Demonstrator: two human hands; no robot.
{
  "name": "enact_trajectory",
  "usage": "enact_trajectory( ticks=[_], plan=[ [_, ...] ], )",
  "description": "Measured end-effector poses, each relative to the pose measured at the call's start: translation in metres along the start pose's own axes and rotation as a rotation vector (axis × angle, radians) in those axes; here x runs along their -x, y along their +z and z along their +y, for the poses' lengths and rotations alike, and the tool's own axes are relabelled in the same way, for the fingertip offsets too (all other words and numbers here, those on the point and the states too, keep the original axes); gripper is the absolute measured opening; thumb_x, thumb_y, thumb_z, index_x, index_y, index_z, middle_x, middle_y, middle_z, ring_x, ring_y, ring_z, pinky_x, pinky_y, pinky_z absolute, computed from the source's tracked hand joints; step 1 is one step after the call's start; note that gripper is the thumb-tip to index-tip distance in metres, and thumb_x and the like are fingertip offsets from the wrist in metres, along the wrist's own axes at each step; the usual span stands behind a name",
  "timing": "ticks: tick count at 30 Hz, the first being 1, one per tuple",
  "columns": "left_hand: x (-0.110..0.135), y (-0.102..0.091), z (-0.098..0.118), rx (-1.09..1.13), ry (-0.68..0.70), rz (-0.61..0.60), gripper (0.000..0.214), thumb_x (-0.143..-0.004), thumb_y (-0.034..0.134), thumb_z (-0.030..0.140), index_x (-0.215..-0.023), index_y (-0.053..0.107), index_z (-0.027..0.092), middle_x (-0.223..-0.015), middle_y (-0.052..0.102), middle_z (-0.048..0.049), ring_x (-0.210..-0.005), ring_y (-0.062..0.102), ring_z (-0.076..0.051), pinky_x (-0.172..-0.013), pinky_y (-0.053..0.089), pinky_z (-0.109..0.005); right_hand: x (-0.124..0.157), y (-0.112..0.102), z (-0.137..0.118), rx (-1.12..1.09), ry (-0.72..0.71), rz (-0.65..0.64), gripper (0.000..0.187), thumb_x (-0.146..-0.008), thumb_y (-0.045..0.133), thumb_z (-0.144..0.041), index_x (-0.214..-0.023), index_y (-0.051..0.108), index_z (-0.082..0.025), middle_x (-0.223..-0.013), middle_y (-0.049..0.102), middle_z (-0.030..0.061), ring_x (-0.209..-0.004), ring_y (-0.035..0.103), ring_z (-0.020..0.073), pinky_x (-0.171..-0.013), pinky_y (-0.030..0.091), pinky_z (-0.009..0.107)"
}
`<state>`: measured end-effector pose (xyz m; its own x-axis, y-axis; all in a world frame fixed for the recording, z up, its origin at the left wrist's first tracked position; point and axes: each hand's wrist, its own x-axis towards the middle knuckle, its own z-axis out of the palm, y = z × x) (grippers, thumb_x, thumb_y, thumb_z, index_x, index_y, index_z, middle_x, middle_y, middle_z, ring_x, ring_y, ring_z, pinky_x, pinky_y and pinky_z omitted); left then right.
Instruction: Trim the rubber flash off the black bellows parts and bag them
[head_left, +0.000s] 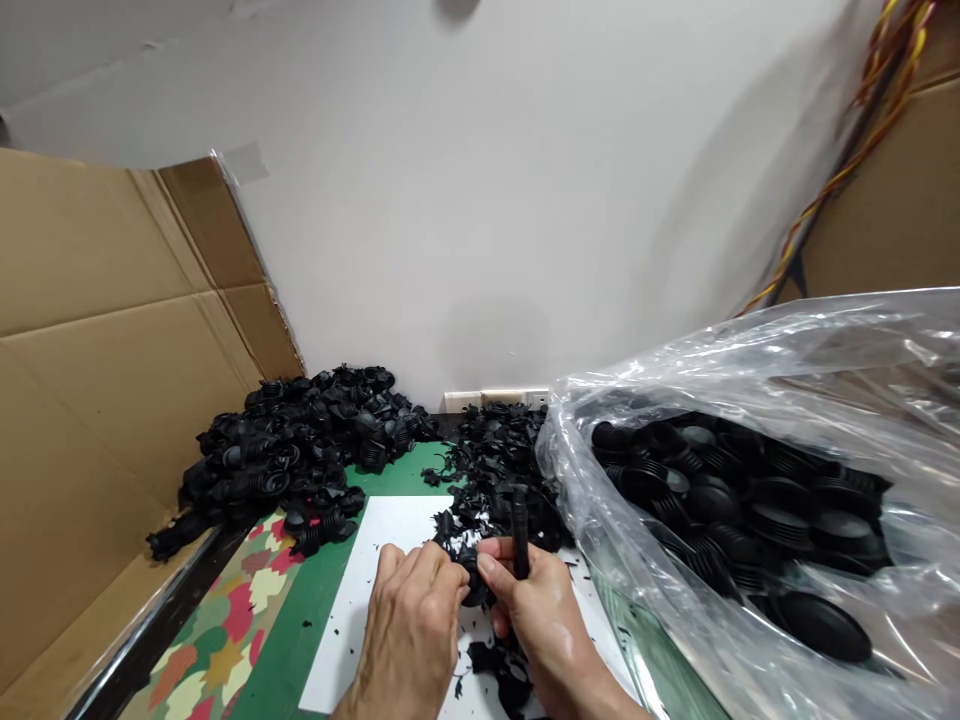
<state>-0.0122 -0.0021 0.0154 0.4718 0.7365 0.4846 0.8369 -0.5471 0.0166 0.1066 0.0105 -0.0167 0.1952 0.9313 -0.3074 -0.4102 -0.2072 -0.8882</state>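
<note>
While my L grip (416, 620) pinches a small blk part (474, 585), my R grip (541, 605) is closed round a blk stick-like tool (520, 535), approx. upright, thumb right by the part. So the part sits btwn both grips, over a white sheet (349, 610) on the green bench (277, 665). Blk scraps (502, 445) lie just beyond the grips. Beyond and left of L grip: a pile of blk pcs (307, 440). Right of R grip, a clear bag (577, 500) w/ ribbed blk caps (705, 500).
</note>
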Motion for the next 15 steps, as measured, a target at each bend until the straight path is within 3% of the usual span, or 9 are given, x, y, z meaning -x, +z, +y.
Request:
enact_trajectory(
  ticks=[6, 9, 11, 15],
  plan=[
    [-0.002, 0.006, 0.006, -0.142, 0.119, 0.067, 0.032, -0.077, 0.039, -0.004, -0.061, 0.055, 0.018, -0.058, 0.056, -0.0042, -0.054, 0.048, -0.021, -0.056, 0.033, -0.034, 0.002, 0.002, -0.004, -0.033, 0.022, -0.005, 0.025, -0.054, 0.069, -0.028, -0.07, 0.059, -0.012, -0.039, 0.048, -0.0084, -0.028, 0.04, 0.007, -0.032, 0.029, 0.02],
    [-0.002, 0.009, 0.006, -0.107, 0.098, 0.096, 0.031, -0.078, 0.037, -0.001, -0.061, 0.053, 0.018, -0.058, 0.055, -0.0044, -0.054, 0.046, -0.02, -0.055, 0.034, -0.033, 0.002, 0.002, -0.006, -0.033, 0.014, 0.008, 0.027, -0.051, 0.071, -0.027, -0.069, 0.059, -0.012, -0.043, 0.051, -0.0074, -0.027, 0.038, 0.0055, -0.03, 0.028, 0.02],
    [-0.002, 0.009, 0.001, 0.073, -0.018, 0.049, 0.025, -0.081, 0.038, 0.005, -0.065, 0.053, 0.019, -0.062, 0.056, -0.004, -0.057, 0.048, -0.02, -0.054, 0.036, -0.031, 0.002, 0.001, -0.008, -0.025, -0.003, 0.01, 0.026, -0.052, 0.072, -0.027, -0.07, 0.06, -0.012, -0.046, 0.053, -0.007, -0.027, 0.038, 0.005, -0.03, 0.028, 0.02],
    [-0.007, 0.003, -0.016, 0.662, -0.478, -0.027, 0.023, -0.086, 0.038, 0.027, -0.064, 0.042, 0.022, -0.055, 0.041, 0.0047, -0.051, 0.041, -0.014, -0.047, 0.035, -0.023, 0.002, 0.001, -0.011, 0.014, -0.023, 0.005, 0.021, -0.056, 0.072, -0.024, -0.069, 0.059, -0.013, -0.047, 0.052, -0.0074, -0.028, 0.038, 0.0045, -0.029, 0.026, 0.018]
  ],
)
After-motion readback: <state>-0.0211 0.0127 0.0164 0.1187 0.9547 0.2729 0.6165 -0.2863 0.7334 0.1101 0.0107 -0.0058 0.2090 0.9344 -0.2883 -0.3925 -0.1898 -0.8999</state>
